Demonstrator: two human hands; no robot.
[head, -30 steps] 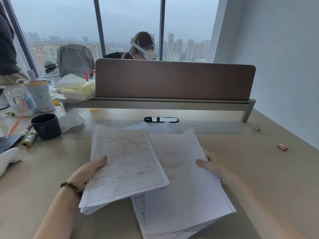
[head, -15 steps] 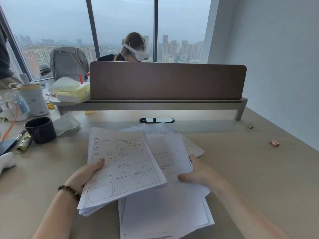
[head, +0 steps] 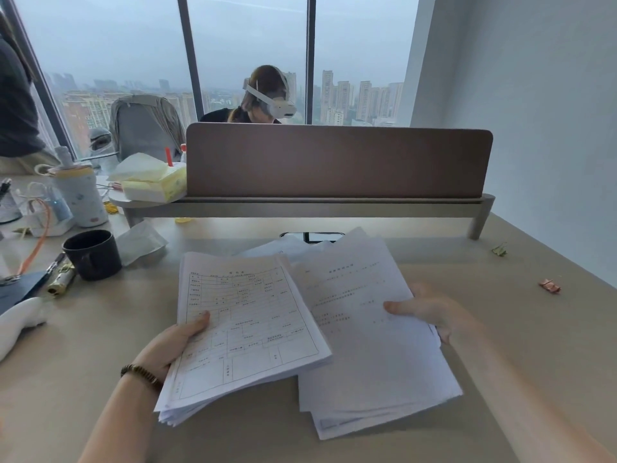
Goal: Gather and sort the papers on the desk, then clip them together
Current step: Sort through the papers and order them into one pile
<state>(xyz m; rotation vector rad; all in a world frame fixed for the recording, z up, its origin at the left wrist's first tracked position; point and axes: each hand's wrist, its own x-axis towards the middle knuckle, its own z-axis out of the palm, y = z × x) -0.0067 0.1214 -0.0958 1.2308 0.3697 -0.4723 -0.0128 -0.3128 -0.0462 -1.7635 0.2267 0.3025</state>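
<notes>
My left hand (head: 170, 342) grips a stack of printed forms (head: 247, 315) by its left edge, thumb on the top sheet, held above the desk. My right hand (head: 430, 309) holds a second stack of white papers (head: 367, 332) by its right edge, thumb on top. The form stack overlaps the left side of the second stack. More sheets (head: 283, 248) lie flat on the desk behind both stacks. A pink binder clip (head: 549, 285) and a green binder clip (head: 499, 250) lie on the desk at the right, away from both hands.
A black mug (head: 93, 253) stands at the left, with a crumpled tissue (head: 140, 240), a gold tube (head: 61, 280) and a white object (head: 20, 324) near it. A brown divider screen (head: 337, 160) crosses the back; a person in a headset sits behind it.
My right hand has shifted from the middle of the papers to the right edge and lifted a stack of them. The left hand keeps its stack in the same place.
</notes>
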